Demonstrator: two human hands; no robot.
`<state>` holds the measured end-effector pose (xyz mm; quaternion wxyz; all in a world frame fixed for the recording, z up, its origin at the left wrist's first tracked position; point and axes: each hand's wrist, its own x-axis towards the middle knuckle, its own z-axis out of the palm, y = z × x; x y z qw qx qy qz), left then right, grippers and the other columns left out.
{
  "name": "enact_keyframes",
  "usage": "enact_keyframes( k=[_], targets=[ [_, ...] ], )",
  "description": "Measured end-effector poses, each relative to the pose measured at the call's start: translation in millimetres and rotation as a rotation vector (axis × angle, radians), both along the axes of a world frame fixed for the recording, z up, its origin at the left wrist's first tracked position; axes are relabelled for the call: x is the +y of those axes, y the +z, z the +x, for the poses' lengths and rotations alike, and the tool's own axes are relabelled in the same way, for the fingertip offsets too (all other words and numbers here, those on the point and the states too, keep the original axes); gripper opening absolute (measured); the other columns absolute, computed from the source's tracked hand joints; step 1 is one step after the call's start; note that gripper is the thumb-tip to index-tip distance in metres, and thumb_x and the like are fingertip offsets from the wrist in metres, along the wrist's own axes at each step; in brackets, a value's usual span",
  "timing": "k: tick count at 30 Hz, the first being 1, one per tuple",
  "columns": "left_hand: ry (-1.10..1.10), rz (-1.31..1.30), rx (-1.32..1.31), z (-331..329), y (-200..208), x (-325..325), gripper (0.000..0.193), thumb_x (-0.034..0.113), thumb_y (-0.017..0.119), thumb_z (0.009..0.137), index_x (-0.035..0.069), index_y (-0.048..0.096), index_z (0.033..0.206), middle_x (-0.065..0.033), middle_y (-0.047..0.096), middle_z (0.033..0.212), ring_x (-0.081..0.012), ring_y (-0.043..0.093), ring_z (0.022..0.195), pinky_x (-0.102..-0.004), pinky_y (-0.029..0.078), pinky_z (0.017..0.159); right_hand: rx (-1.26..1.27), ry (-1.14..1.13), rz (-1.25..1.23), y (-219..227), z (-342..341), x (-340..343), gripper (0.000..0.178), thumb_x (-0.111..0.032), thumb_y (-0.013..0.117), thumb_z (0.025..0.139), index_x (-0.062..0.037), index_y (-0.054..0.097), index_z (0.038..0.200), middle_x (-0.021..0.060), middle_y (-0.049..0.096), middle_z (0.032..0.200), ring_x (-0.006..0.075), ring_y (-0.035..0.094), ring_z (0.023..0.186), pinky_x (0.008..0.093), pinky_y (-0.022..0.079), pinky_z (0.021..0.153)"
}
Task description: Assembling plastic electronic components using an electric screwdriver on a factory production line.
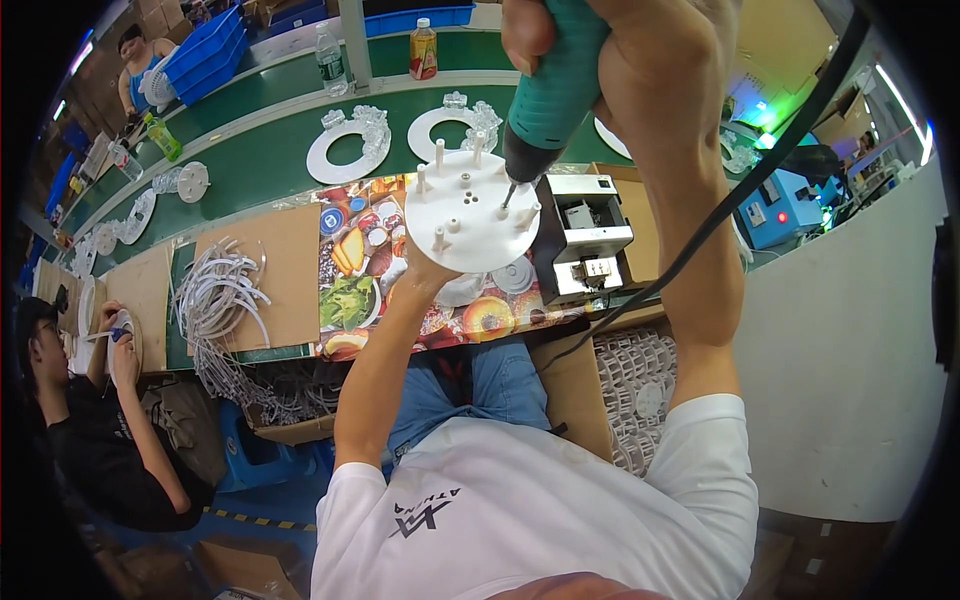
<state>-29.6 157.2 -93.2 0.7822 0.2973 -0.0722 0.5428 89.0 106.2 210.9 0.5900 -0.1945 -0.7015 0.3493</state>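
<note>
My right hand (650, 50) is closed round a teal electric screwdriver (556, 75) at the top of the view. Its thin bit (510, 193) points down onto the right part of a round white plastic disc (470, 225) with several upright posts. From below, my left hand (428, 268) holds that disc; its fingers are mostly hidden underneath. A black cable (735, 210) runs past my right arm. Just right of the disc stands a small black and silver machine (585, 235). Under the disc lies a food-printed sheet (350, 265).
White rings with clear plastic parts (345, 152) lie on the green bench (280, 145) beyond. Bundled white wires (220, 290) are at left, near a co-worker (100, 420). White parts fill a box (635, 385) at my right. A blue device (780, 210) stands far right; bottles (423, 50) stand behind.
</note>
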Motion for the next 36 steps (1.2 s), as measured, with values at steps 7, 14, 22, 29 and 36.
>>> enact_keyframes(
  k=[7, 14, 22, 29, 36],
  targets=[
    [0.492, 0.283, 0.498, 1.2, -10.3, 8.3, 0.069, 0.043, 0.059, 0.082, 0.012, 0.033, 0.139, -0.0091, 0.045, 0.137, -0.0224, 0.046, 0.123, -0.0424, 0.027, 0.111, -0.046, -0.023, 0.022, 1.8, -0.4, 0.6, 0.017, -0.01, 0.065, 0.07, 0.0021, 0.056, 0.078, 0.0084, 0.057, 0.061, 0.014, 0.055, 0.045, 0.0285, 0.048, 0.042],
    [1.313, 0.67, 1.026, -0.6, -21.1, 12.6, 0.089, 0.032, 0.083, 0.061, 0.006, 0.038, 0.134, -0.013, 0.053, 0.126, -0.0271, 0.052, 0.116, -0.0407, 0.033, 0.106, 0.335, 0.007, 0.223, 3.8, 42.0, -9.6, 0.018, -0.012, 0.065, 0.074, 0.003, 0.057, 0.079, 0.0161, 0.062, 0.077, 0.016, 0.057, 0.046, 0.0291, 0.049, 0.038],
    [1.075, 0.333, 0.848, 5.5, -28.0, -3.7, 0.102, 0.038, 0.082, 0.064, 0.007, 0.024, 0.141, -0.012, 0.042, 0.138, -0.0265, 0.041, 0.127, -0.0425, 0.026, 0.111, 0.095, -0.202, 0.224, -136.9, 132.1, -10.6, 0.04, 0.003, 0.059, 0.078, -0.0028, 0.045, 0.115, 0.0163, 0.059, 0.086, 0.0176, 0.054, 0.058, 0.0315, 0.049, 0.053],
    [0.973, 0.32, 0.918, -16.2, -29.0, -6.6, 0.102, 0.036, 0.082, 0.064, 0.007, 0.023, 0.142, -0.0126, 0.04, 0.138, -0.0271, 0.04, 0.128, -0.0424, 0.026, 0.111, 0.115, -0.438, -0.019, -236.4, 175.2, -14.9, 0.047, 0.005, 0.064, 0.074, -0.0053, 0.041, 0.114, 0.0171, 0.059, 0.084, 0.0194, 0.055, 0.059, 0.0322, 0.05, 0.053],
    [0.978, 0.354, 0.98, -22.4, -36.9, -11.4, 0.102, 0.035, 0.082, 0.064, 0.007, 0.023, 0.142, -0.0131, 0.039, 0.139, -0.0277, 0.038, 0.129, -0.0424, 0.027, 0.111, 0.15, -0.399, -0.014, -251.9, 179.4, -1.0, 0.047, 0.007, 0.064, 0.073, -0.0056, 0.042, 0.113, 0.0168, 0.059, 0.085, 0.02, 0.056, 0.06, 0.0329, 0.05, 0.053]
  ],
)
